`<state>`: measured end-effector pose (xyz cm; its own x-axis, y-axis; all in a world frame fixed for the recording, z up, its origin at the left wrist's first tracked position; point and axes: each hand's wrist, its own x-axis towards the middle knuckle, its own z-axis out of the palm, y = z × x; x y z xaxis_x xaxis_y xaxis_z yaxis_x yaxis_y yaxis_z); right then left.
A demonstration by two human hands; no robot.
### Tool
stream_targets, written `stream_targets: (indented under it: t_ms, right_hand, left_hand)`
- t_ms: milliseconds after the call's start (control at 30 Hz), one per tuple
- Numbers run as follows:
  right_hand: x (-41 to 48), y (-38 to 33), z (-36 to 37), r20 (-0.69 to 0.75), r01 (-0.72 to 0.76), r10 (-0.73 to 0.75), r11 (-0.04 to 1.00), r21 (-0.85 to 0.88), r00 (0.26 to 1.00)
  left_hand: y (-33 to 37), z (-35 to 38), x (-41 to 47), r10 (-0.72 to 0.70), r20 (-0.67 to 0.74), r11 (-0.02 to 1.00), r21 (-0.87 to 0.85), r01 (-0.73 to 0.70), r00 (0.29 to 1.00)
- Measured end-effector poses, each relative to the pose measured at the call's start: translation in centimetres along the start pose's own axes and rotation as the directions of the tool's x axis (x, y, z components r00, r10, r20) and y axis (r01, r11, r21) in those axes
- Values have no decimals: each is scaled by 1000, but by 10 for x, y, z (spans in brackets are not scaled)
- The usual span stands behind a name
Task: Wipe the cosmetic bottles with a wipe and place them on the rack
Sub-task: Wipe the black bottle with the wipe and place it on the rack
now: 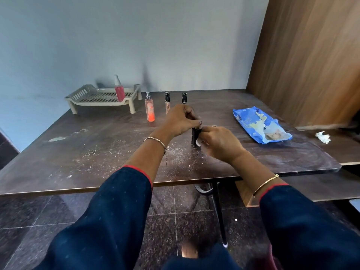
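**Dark bottle steadied for wiping, one bottle on the rack**

A dark bottle (194, 136) stands upright on the table (78, 152), near its middle, between the two hands. The left hand (180, 120) comes over from above, its fingers (191, 115) curled round the bottle's top — most likely to keep it from tipping or turning while it is rubbed. The right hand (218, 142) pinches a small white wipe (198, 141) against the bottle's lower side, fingers bent round the cloth.

The beige rack (103, 97) sits at the far left of the table, well apart from the hands, with a red spray bottle (119, 91) upright on it. Beside the rack an orange spray bottle (149, 109) and two black-capped tubes (167, 102) wait in a row, probably still unwiped. The blue wipe packet (261, 124) lies within the right hand's reach — handy for a fresh sheet — and a crumpled wipe (323, 137) lies further right.
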<state>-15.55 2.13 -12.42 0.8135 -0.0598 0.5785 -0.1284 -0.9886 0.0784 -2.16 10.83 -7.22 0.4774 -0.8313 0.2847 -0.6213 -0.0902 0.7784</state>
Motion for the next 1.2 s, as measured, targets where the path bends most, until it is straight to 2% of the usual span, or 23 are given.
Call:
stream_targets:
  t_ms: [67, 133, 367, 600, 800, 933, 1000, 1067, 1200]
  right_hand:
    - [0, 4, -5, -87, -39, 40, 999, 11, 995]
    - [-3, 6, -4, -114, -83, 85, 996, 16, 990]
    - [-13, 4, 17, 35, -12, 13, 1000, -19, 999]
    - [-7, 1, 6, -50, -6, 3, 998, -59, 999]
    - [-8, 0, 15, 99, 60, -52, 995, -84, 994]
    - [-6, 0, 7, 79, 72, -65, 993, -88, 995]
    - [-7, 4, 3, 22, 10, -8, 996, -89, 1000]
    - [-7, 11, -1, -67, -113, 110, 993, -45, 992]
    - [-7, 23, -12, -196, -312, 335, 940, 136, 922]
  left_hand:
    - [-1, 0, 1, 2, 4, 1000, 5, -2, 1000]
    - [-2, 1, 2, 0, 13, 1000, -17, 1, 1000]
    - [-3, 2, 1, 9, -16, 1000, -17, -9, 1000]
    - [-4, 2, 1, 16, -14, 1000, -23, -16, 1000]
    - [-5, 2, 0, 4, -7, 1000, -23, -4, 1000]
    - [-3, 2, 1, -1, -7, 1000, -31, 1, 1000]
    - [-4, 2, 1, -9, -8, 999, -39, 9, 1000]
    - [-5, 3, 1, -8, 7, 998, -69, 8, 1000]
    - [-5, 7, 0, -1, -4, 998, -55, 1, 1000]
